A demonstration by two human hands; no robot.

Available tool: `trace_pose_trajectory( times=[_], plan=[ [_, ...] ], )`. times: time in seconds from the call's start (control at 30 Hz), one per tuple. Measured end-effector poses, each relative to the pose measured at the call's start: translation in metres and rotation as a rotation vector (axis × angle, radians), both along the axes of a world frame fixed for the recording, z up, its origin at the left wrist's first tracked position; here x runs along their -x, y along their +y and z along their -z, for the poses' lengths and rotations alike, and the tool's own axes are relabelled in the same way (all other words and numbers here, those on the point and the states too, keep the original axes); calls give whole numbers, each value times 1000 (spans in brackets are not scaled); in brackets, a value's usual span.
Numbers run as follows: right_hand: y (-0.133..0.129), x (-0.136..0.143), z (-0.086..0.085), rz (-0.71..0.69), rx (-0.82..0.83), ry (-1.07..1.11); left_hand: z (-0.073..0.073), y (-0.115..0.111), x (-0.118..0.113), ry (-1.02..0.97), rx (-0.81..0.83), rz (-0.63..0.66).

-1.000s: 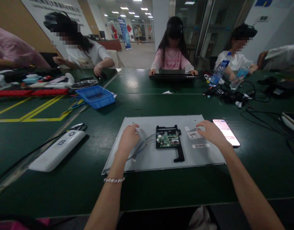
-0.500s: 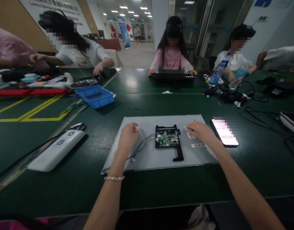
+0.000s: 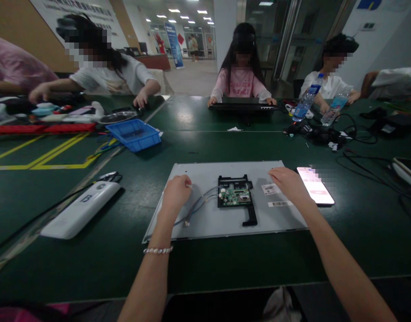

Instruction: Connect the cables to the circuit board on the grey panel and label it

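A grey metal panel (image 3: 222, 221) lies flat on the green table in front of me. At its middle sits a black bracket with a green circuit board (image 3: 234, 197), and grey wires (image 3: 197, 206) run from the board to the left. My left hand (image 3: 176, 192) rests on the panel's left part, fingers curled, right next to the wires. My right hand (image 3: 288, 184) lies on the panel's right part, fingers spread, beside two white barcode labels (image 3: 270, 189). Neither hand holds anything.
A lit phone (image 3: 315, 185) lies just right of the panel. A white casing (image 3: 80, 209) lies to the left, a blue bin (image 3: 133, 134) behind it. Cables and two water bottles (image 3: 306, 103) are at the back right. Several other people sit around the table.
My right hand slid left toward the labels, then back right toward the phone. My left hand stayed almost still on the panel. A person at the far left stretched an arm out.
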State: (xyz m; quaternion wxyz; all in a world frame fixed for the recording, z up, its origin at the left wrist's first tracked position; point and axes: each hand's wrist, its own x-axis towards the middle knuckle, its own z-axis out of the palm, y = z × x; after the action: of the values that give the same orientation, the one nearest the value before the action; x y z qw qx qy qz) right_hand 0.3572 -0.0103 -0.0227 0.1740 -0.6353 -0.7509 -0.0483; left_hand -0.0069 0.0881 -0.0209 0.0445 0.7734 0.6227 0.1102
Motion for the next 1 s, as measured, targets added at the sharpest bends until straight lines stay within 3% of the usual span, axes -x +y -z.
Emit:
trace_pose_trajectory(
  times=[0.17, 0.37, 0.43, 0.5, 0.6, 0.67, 0.83, 1.0],
  plan=[
    [0, 0, 2, 4, 62, -51, -3, -1, -2, -104, -52, -23],
    [3, 4, 8, -38, 111, -67, -8, -5, -7, -88, -117, -37],
    [2, 5, 8, -40, 103, -40, -12, -11, -15, -107, -179, 27],
    [1, 6, 5, -34, 87, -13, -15, -20, -27, -159, -202, 173],
    [4, 12, -2, -30, 41, 30, -15, -35, -43, -198, -63, 457],
    [10, 22, -10, -50, 18, 49, -11, -43, -50, -176, 63, 575],
    [36, 64, -22, -178, 10, 12, -1, -47, -54, -203, 146, 621],
    [55, 102, -14, -221, 76, -16, -1, -45, -54, -236, 127, 629]
  ],
)
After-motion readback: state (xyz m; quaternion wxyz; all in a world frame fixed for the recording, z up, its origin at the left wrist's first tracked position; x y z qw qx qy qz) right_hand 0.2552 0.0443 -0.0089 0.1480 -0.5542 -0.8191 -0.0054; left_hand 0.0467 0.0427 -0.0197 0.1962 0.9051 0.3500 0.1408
